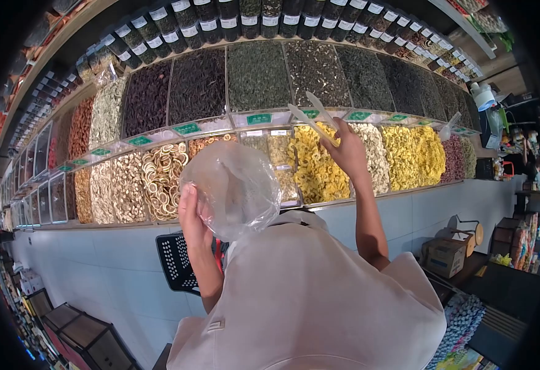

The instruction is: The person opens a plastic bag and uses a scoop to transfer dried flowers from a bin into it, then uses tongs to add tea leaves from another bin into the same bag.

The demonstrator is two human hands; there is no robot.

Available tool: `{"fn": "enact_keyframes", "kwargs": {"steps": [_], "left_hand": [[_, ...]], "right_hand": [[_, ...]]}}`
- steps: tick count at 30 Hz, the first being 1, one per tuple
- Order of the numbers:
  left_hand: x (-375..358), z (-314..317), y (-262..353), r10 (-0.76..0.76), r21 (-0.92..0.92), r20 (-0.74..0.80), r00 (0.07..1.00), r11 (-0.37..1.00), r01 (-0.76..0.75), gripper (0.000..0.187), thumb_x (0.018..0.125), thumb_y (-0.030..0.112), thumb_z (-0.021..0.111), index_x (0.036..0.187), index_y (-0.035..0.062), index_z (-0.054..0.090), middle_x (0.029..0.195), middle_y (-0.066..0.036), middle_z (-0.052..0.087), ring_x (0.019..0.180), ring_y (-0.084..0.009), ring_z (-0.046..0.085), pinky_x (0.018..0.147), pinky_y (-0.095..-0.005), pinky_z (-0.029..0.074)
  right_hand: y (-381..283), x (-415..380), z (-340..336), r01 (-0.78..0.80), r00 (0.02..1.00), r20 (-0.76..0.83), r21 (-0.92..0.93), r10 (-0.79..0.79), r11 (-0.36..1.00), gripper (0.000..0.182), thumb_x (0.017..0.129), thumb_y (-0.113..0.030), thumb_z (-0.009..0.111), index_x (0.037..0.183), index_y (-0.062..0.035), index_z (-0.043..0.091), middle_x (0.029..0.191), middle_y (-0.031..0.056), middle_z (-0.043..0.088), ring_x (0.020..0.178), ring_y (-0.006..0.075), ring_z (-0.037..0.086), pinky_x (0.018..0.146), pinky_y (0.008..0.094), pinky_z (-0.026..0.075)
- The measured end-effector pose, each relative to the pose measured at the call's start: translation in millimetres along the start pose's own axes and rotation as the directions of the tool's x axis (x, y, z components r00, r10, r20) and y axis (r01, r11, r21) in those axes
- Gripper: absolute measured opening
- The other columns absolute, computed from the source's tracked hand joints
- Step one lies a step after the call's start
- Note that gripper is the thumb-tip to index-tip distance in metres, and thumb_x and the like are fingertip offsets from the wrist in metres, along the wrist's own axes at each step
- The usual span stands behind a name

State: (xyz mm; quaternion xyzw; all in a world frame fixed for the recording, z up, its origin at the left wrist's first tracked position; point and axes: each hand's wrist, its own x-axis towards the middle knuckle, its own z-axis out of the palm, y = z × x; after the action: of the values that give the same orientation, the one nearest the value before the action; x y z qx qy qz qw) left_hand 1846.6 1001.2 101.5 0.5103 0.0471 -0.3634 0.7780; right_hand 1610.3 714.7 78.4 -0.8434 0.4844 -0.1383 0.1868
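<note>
My left hand point(193, 216) grips the edge of a clear plastic bag point(239, 185), which is puffed out in front of my chest. Through it I can make out blurred goods behind, but its inside is hard to read. A pair of pale plastic tongs point(305, 118) is in my right hand point(349, 151), fingers closed around them, tips apart and pointing up and left. That hand hovers over the bin of yellow dried flowers point(320, 169). Nothing shows between the tong tips.
Bins of dark dried leaves point(257, 77) run along the back row. Dried ring slices point(162, 176) and more yellow flowers point(404, 157) fill front bins. Labelled jars point(270, 23) line the shelf above. A black shopping basket point(176, 262) is by my left arm; a cardboard box point(445, 256) stands right.
</note>
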Motion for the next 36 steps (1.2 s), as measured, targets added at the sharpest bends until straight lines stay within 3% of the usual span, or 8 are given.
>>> {"fn": "enact_keyframes", "kwargs": {"steps": [7,9,12,20,25,32,34,36], "left_hand": [[17,-8,0,-0.053,0.010,0.155,0.987,0.999,0.052,0.012,0.107,0.023,0.061,0.114,0.0130,0.063,0.086,0.005,0.061,0.067,-0.0019,0.053,0.054,-0.0205,0.041],[15,7,-2,-0.023,-0.012,0.009,1.000,1.000,0.023,0.017,0.106,0.023,0.062,0.118,0.0115,0.062,0.101,0.000,0.068,0.081,-0.0066,0.064,0.063,-0.0221,0.051],[19,-9,-2,-0.032,-0.013,0.145,0.989,0.999,0.034,0.021,0.105,0.024,0.063,0.121,0.0092,0.061,0.111,-0.003,0.069,0.095,-0.0120,0.068,0.074,-0.0258,0.056],[17,-17,-7,-0.037,0.001,0.127,0.991,0.999,0.037,0.023,0.106,0.024,0.061,0.123,0.0079,0.060,0.111,-0.003,0.068,0.092,-0.0117,0.067,0.073,-0.0258,0.055],[23,-40,-13,-0.040,0.031,0.171,0.984,0.999,0.035,0.033,0.105,0.028,0.062,0.131,0.0074,0.058,0.121,-0.007,0.065,0.110,-0.0192,0.066,0.088,-0.0331,0.056],[13,-30,-16,0.004,0.031,0.102,0.995,0.999,-0.007,0.025,0.105,0.030,0.063,0.120,0.0100,0.063,0.094,0.003,0.064,0.066,-0.0033,0.054,0.053,-0.0202,0.042],[10,-29,-15,-0.040,0.032,0.140,0.989,0.999,0.035,0.028,0.105,0.024,0.062,0.128,0.0072,0.060,0.117,-0.004,0.067,0.105,-0.0156,0.066,0.088,-0.0325,0.055],[13,-30,-16,-0.039,0.041,0.170,0.985,0.999,0.033,0.028,0.105,0.024,0.062,0.128,0.0073,0.060,0.118,-0.004,0.067,0.106,-0.0157,0.066,0.088,-0.0321,0.055]], "right_hand": [[1,24,3,0.091,0.993,-0.066,-0.046,-0.094,0.995,0.064,0.088,-0.033,0.079,0.140,-0.0063,0.055,0.113,0.0247,0.069,0.092,0.0420,0.072,0.077,0.0500,0.059],[-17,30,2,0.079,0.997,0.020,-0.057,-0.078,0.995,0.064,0.088,-0.033,0.078,0.141,-0.0059,0.053,0.113,0.0237,0.069,0.093,0.0425,0.072,0.079,0.0504,0.060],[-28,33,11,0.156,0.988,0.018,-0.066,-0.155,0.986,0.061,0.088,-0.031,0.079,0.136,-0.0043,0.052,0.114,0.0244,0.068,0.096,0.0432,0.072,0.080,0.0510,0.060],[-54,47,23,0.170,0.985,0.035,-0.056,-0.169,0.984,0.059,0.087,-0.028,0.079,0.132,-0.0021,0.052,0.113,0.0248,0.067,0.100,0.0438,0.070,0.085,0.0515,0.059],[-62,47,13,0.132,0.982,0.139,0.005,-0.131,0.991,0.068,0.088,-0.033,0.077,0.142,-0.0029,0.048,0.121,0.0286,0.065,0.107,0.0458,0.068,0.091,0.0527,0.056],[-39,31,-1,0.137,0.990,0.047,-0.002,-0.137,0.991,0.066,0.090,-0.034,0.076,0.143,-0.0058,0.049,0.123,0.0264,0.065,0.107,0.0453,0.068,0.090,0.0519,0.057],[-22,23,-10,0.103,0.994,0.034,0.028,-0.104,0.994,0.065,0.090,-0.035,0.076,0.143,-0.0075,0.050,0.125,0.0253,0.066,0.107,0.0439,0.068,0.090,0.0508,0.057],[-5,11,-24,0.075,0.997,0.015,0.018,-0.075,0.997,0.066,0.089,-0.035,0.076,0.143,-0.0074,0.051,0.123,0.0253,0.066,0.105,0.0433,0.069,0.088,0.0505,0.057]]}}
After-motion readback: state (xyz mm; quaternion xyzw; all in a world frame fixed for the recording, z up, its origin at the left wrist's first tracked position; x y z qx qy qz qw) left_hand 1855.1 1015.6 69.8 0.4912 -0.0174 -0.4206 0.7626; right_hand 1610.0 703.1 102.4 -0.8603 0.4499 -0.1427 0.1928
